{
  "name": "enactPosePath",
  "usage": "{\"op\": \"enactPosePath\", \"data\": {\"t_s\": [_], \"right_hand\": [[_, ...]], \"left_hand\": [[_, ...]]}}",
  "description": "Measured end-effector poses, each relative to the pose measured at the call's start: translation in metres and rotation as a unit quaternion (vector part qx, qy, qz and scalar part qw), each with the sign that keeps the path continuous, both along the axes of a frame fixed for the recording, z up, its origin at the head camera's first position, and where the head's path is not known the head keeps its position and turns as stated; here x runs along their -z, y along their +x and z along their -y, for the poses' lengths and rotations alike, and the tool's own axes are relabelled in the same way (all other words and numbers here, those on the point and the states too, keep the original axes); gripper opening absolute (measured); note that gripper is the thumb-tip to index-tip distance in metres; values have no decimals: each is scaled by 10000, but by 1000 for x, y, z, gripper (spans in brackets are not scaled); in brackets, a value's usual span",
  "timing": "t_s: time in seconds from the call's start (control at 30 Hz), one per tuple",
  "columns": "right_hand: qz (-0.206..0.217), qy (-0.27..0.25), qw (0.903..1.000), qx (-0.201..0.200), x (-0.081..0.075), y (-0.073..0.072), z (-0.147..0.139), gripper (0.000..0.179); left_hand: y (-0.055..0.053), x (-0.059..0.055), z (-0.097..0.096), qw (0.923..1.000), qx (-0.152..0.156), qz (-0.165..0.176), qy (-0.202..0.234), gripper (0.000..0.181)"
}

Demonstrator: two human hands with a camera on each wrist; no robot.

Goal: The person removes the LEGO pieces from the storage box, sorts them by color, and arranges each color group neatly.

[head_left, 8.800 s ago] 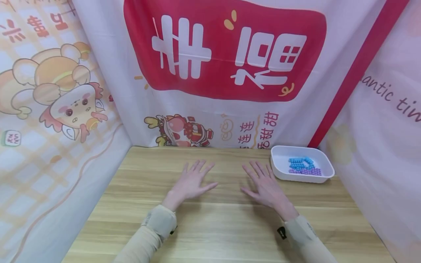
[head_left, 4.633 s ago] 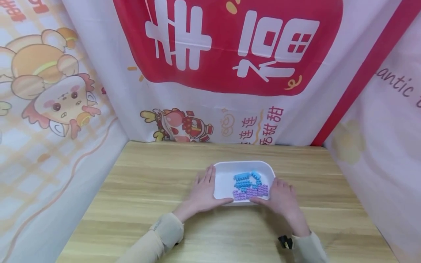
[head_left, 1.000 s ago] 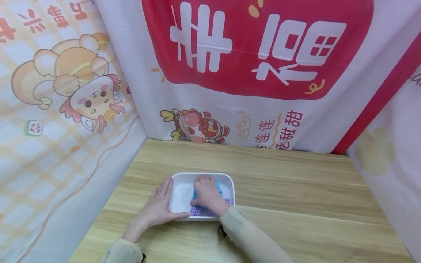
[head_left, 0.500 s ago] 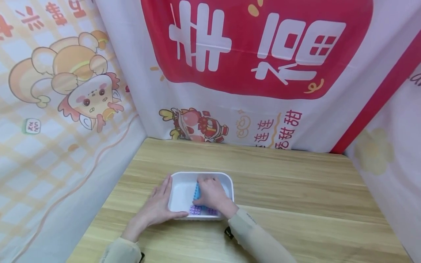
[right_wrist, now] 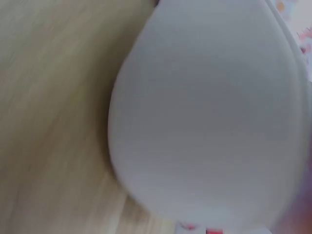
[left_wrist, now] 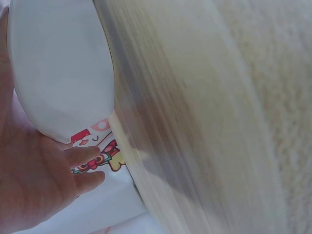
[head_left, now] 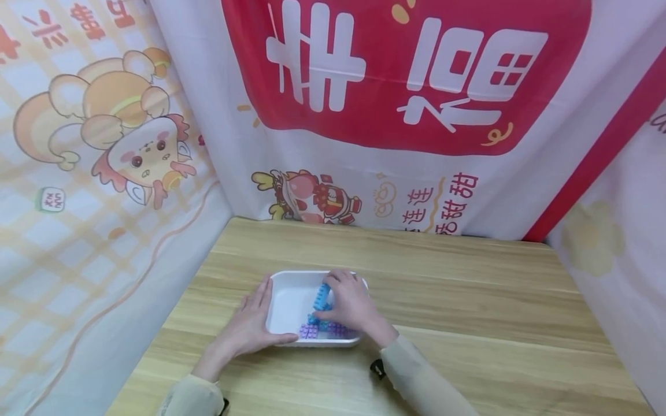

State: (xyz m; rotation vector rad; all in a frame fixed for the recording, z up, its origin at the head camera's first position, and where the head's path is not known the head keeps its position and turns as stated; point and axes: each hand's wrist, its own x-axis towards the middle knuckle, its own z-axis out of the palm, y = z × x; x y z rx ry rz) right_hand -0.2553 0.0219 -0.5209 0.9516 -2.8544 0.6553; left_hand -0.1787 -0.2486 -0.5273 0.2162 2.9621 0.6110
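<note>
A white tray sits on the wooden table, holding small studded building bricks in two colours. My left hand rests against its left side, fingers straight along the wall and thumb on the front rim. In the left wrist view, the palm lies at the tray's outer wall. My right hand reaches over the tray's right side and pinches a long blue building brick between thumb and fingers. More blue pieces lie under this hand, partly hidden. Purple bricks lie along the front. The right wrist view shows mainly the tray's outer wall.
The wooden table extends to the right and behind the tray. A printed cloth hangs at the table's back edge. Another patterned cloth borders the left side, and a pale cloth the right.
Earlier, both hands lay apart, then held the tray, which came from the back right to the front left. Lately my right hand has shifted right inside it, with the blue brick now showing.
</note>
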Motion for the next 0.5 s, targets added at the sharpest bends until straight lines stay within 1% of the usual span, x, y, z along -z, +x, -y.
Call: {"op": "enactPosePath", "data": {"t_s": [0.17, 0.27, 0.4, 0.5], "right_hand": [[124, -735, 9970, 214, -5, -3, -26, 80], [292, -1169, 9922, 312, -4, -5, -41, 79], [630, -1737, 9821, 358, -2, -8, -62, 78], [925, -1971, 9751, 415, 0, -11, -80, 78]], "left_hand": [[1, -2, 0, 9999, -43, 106, 17, 155], [1, -4, 1, 9999, -57, 145, 20, 155], [0, -6, 2, 9999, -21, 117, 44, 155], [0, -6, 3, 9999, -11, 137, 59, 155]]}}
